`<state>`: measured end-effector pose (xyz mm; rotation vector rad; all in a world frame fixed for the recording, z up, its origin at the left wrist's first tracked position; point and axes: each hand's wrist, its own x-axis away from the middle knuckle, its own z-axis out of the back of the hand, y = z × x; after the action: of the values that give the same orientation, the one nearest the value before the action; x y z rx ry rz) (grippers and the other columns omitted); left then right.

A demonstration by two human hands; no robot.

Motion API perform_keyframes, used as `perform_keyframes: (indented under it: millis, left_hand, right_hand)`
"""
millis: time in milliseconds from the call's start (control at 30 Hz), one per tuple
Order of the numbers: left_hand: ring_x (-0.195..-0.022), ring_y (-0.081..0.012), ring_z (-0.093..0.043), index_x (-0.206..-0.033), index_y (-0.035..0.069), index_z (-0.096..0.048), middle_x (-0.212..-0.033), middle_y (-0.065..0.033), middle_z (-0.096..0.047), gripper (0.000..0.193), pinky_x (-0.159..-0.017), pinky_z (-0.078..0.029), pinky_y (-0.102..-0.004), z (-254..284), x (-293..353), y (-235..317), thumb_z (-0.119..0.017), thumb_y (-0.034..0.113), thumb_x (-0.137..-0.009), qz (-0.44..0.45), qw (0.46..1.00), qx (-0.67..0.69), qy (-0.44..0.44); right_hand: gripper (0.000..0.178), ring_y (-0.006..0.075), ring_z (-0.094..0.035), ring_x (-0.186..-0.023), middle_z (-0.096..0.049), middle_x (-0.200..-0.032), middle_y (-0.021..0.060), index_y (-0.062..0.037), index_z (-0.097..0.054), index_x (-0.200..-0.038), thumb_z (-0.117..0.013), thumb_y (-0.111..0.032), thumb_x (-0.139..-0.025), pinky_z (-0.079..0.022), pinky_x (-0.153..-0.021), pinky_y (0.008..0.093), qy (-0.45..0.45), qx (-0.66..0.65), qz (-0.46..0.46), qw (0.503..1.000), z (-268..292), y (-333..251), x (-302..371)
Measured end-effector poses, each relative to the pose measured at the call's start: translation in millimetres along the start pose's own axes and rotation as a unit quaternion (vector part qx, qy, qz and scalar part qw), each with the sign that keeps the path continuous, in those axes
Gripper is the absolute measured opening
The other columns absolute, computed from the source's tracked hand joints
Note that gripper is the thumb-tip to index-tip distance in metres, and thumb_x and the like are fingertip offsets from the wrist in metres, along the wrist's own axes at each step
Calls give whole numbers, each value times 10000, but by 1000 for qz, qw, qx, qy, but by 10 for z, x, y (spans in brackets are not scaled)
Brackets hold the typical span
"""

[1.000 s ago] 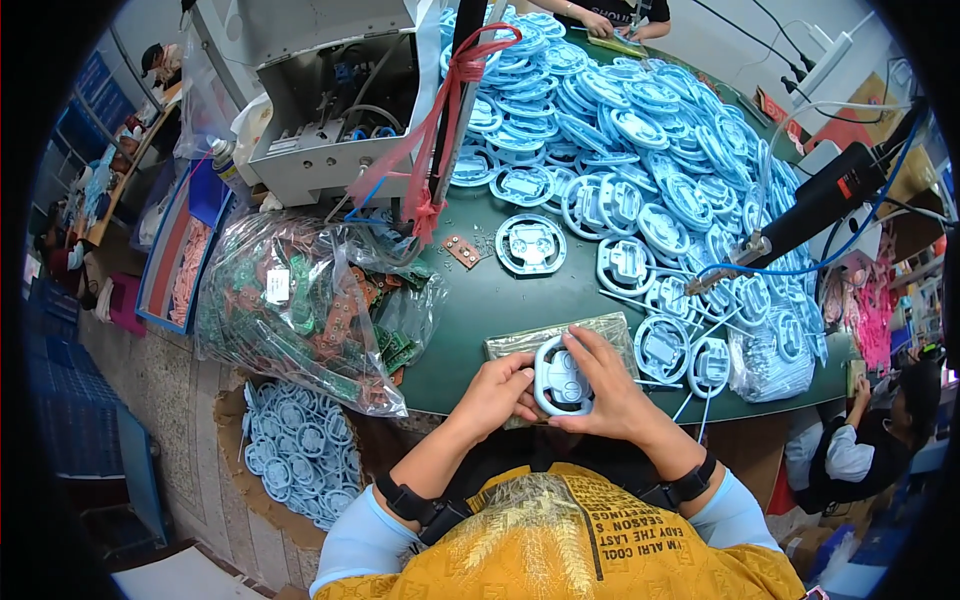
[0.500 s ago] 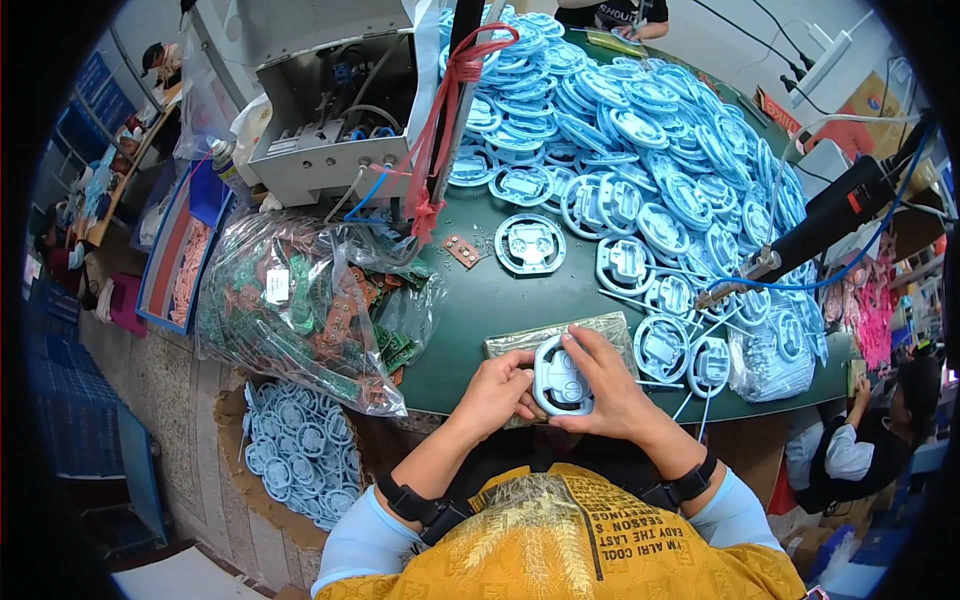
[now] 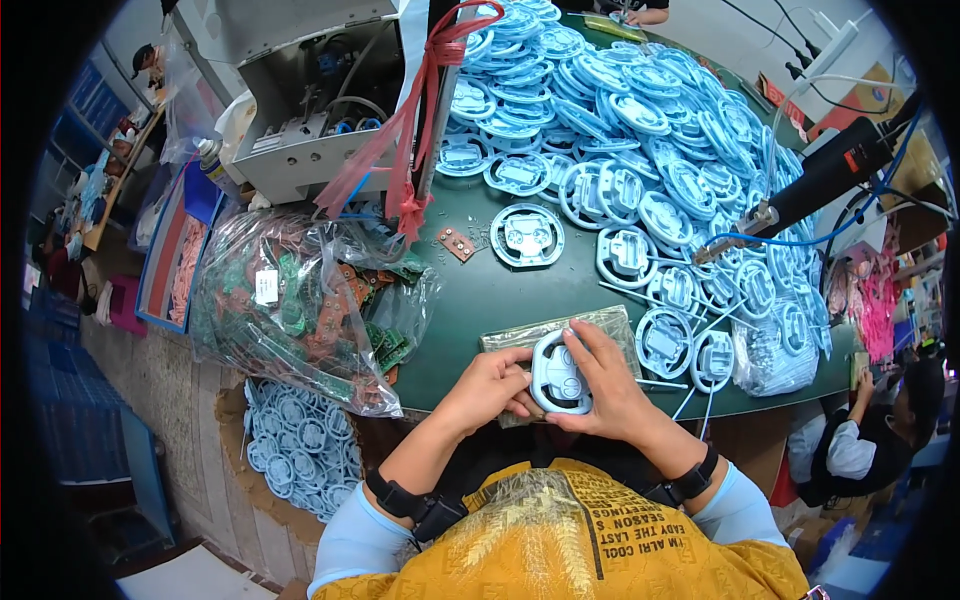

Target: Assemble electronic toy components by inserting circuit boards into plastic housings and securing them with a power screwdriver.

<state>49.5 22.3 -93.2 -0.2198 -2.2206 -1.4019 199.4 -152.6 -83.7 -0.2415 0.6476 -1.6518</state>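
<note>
Between my hands, above the near edge of the green table, is a light blue plastic toy steering wheel point(image 3: 561, 376), tilted with its face toward me. My right hand point(image 3: 612, 388) wraps the right side of its rim, thumb low and fingers over the top. At the left rim my left hand point(image 3: 490, 388) is closed, its fingertips pinched against the wheel; whether a small part is between them I cannot make out. Beneath the hands lies a flat block wrapped in clear film point(image 3: 610, 325). Another steering wheel half point(image 3: 527, 236) lies farther off, its inner side up.
A large heap of blue wheel parts point(image 3: 640, 110) covers the far right. A black screwdriver-like tool point(image 3: 830, 180) on an arm juts in from the right. Bagged circuit boards point(image 3: 300, 300) and a metal machine point(image 3: 310, 150) stand left. A box of wheels point(image 3: 300, 445) sits below; co-workers sit nearby.
The view has shifted slightly, and the red plastic strip on the post hangs more to the left. My hands keep the same hold on the steering wheel.
</note>
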Motion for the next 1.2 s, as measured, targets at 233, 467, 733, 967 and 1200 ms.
perform_keyframes:
  millis: [233,467,733,967,1200]
  left_hand:
    - [-762,-172,-715,-1358,-52,-478,-902,-95,-688,395,-657,-589,-261,-24,-27,15,-513,65,-982,4,1000,-11,9]
    - [-759,-180,-720,-1353,-51,-480,-916,-108,-697,392,-659,-595,-263,-27,-27,25,-512,55,-978,5,1000,-10,6]
    - [-745,-175,-719,-1341,-59,-485,-901,-105,-701,383,-653,-593,-257,1,-11,19,-515,55,-976,1,1000,1,11]
    - [-683,-138,-688,-1317,-57,-512,-864,-92,-694,393,-616,-586,-253,48,-116,77,-554,58,-944,-11,998,-58,6]
    - [-758,-230,-735,-1367,-75,-431,-938,-164,-700,481,-631,-612,-296,145,-264,263,-522,-4,-900,48,995,-39,-72]
  right_hand:
    - [1052,442,-408,-1323,-374,-1440,257,1,-342,-1460,-870,-344,-619,-356,-1072,520,16,0,-5,1000,19,-9,-1]
    - [1041,435,-412,-1318,-382,-1431,252,11,-353,-1449,-867,-373,-630,-355,-1068,515,22,22,-1,1000,28,-51,-23]
    - [1055,434,-412,-1321,-387,-1434,255,12,-359,-1453,-877,-383,-623,-357,-1078,513,13,16,-15,1000,44,-60,-10]
    - [1051,458,-417,-1317,-389,-1441,272,18,-376,-1443,-880,-397,-620,-356,-1092,512,18,29,-16,999,9,-8,-31]
    - [1032,439,-423,-1307,-393,-1444,250,9,-403,-1432,-870,-438,-627,-353,-1092,505,-1,66,-32,997,54,-18,-74]
